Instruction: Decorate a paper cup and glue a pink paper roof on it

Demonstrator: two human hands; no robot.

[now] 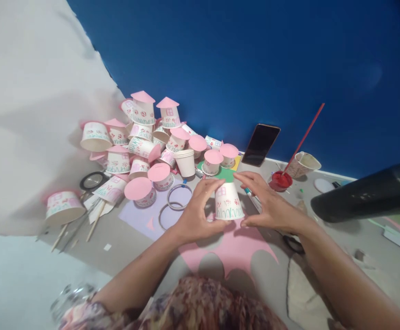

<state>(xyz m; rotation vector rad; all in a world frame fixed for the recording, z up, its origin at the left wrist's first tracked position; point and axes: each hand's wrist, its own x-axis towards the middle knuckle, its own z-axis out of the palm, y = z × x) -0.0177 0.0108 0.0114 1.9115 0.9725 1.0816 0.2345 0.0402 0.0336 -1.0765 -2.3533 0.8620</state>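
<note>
A white paper cup (227, 201) with its narrow end up is in front of me, between my two hands. Its side faces me, with a pink drawn window, red flowers and green grass strokes along the rim. My left hand (200, 211) is curved round the cup's left side, fingertips at the narrow end and thumb at the rim. On the other side, my right hand (268, 204) has fingers and thumb spread apart; a gap shows between its palm and the cup. Pink paper (232, 247) with round cut-outs lies below the cup.
Many decorated cups with pink paper roofs (143, 97) are piled at the left. Plain stacked cups (185, 164), metal rings (179, 197) and lilac paper (131, 214) lie nearby. A phone (260, 144), red paint pot (280, 182) and black cylinder (361, 192) stand right.
</note>
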